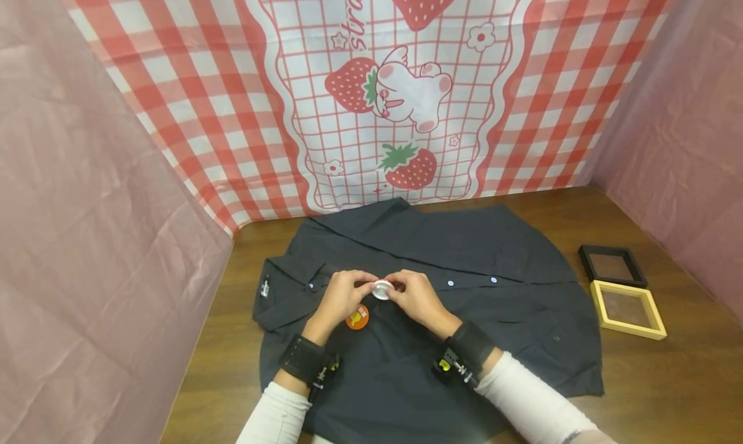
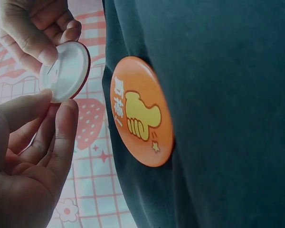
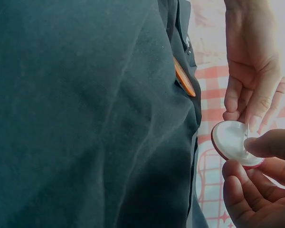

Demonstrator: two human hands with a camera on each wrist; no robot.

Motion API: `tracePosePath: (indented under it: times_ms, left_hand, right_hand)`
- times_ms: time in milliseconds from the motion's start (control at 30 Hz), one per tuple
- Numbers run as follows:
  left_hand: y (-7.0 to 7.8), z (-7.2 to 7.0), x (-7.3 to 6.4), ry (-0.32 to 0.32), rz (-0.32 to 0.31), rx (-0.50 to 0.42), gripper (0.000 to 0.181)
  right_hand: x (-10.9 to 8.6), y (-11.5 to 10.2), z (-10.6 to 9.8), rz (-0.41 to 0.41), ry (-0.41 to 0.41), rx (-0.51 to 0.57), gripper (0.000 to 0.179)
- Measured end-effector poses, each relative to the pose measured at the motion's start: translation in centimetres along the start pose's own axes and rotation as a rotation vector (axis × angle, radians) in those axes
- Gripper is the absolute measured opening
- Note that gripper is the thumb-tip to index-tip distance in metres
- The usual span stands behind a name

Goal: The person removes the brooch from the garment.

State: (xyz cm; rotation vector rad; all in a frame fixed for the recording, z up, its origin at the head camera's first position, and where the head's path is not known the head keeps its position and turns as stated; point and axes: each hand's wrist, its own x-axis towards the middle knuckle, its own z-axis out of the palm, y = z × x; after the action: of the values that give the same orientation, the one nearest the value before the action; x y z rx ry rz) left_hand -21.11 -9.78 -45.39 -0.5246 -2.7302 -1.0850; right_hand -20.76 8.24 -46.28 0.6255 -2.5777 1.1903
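Observation:
Between both hands is a round pin badge point(image 1: 381, 290), its white back with the pin facing up and a red rim showing. My left hand point(image 1: 344, 294) pinches one edge of it between thumb and fingers. On the opposite edge my right hand point(image 1: 419, 297) pinches it too, the thumb lying by the pin point(image 3: 247, 137) in the right wrist view. Below them spreads a dark button-up shirt point(image 1: 406, 379). An orange badge with a yellow thumb design point(image 2: 141, 111) sits on the shirt, just beside my left wrist.
At the right on the wooden table point(image 1: 696, 366) lie a black frame point(image 1: 586, 263) and a pale yellow frame point(image 1: 629, 330), side by side. A checked strawberry cloth point(image 1: 232, 108) hangs behind, and pink cloth walls point(image 1: 87, 237) close in both sides.

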Motion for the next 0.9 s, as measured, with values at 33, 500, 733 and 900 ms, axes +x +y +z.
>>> tracePosePath:
  times_ms: [33, 500, 733, 900]
  left_hand:
    - [0.04, -0.04, 0.01, 0.000, -0.001, -0.005, 0.013]
    - [0.57, -0.24, 0.20, 0.018, -0.092, -0.119, 0.013]
    - [0.62, -0.24, 0.13, 0.046, -0.115, -0.160, 0.013]
    - [0.72, -0.32, 0.00, 0.060, -0.129, -0.173, 0.013]
  right_hand:
    - [0.01, 0.01, -0.04, -0.005, 0.005, 0.003, 0.013]
    - [0.20, 0.13, -0.33, 0.019, 0.022, 0.066, 0.017]
    - [0.22, -0.07, -0.50, 0.114, -0.040, 0.231, 0.019]
    - [0.25, -0.02, -0.53, 0.128, -0.059, 0.258, 0.019]
